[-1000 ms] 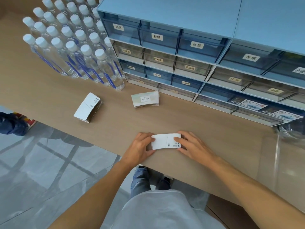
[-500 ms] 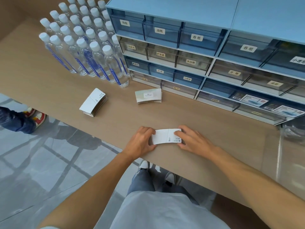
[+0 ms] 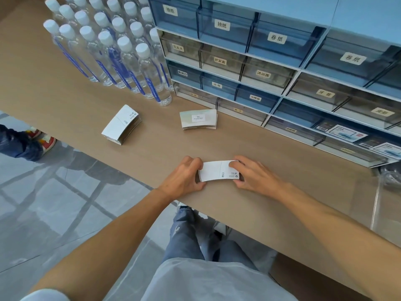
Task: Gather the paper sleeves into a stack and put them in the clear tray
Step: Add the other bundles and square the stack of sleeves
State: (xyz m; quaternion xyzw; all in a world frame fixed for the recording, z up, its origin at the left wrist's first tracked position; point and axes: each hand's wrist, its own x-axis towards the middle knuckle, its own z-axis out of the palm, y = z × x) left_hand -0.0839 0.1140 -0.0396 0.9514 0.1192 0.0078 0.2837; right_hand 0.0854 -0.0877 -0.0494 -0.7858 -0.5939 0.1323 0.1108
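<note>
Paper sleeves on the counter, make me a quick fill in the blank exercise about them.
1. The left hand and right hand grip one sleeve stack from ____ ends.
2. Counting that one, ____ sleeve stacks lie on the counter.
3. The water bottles have ____ caps.

Missing words: opposite; three; white

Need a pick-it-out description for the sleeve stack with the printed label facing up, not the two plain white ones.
Start at the blue drawer cabinet along the back of the wooden counter. Just in front of its bottom-left drawers, right of the water bottles, lies the labelled sleeve stack. Its top sleeve is pale-tinted with a small white label; the angled stack to its left and the held stack show plain white.
</note>
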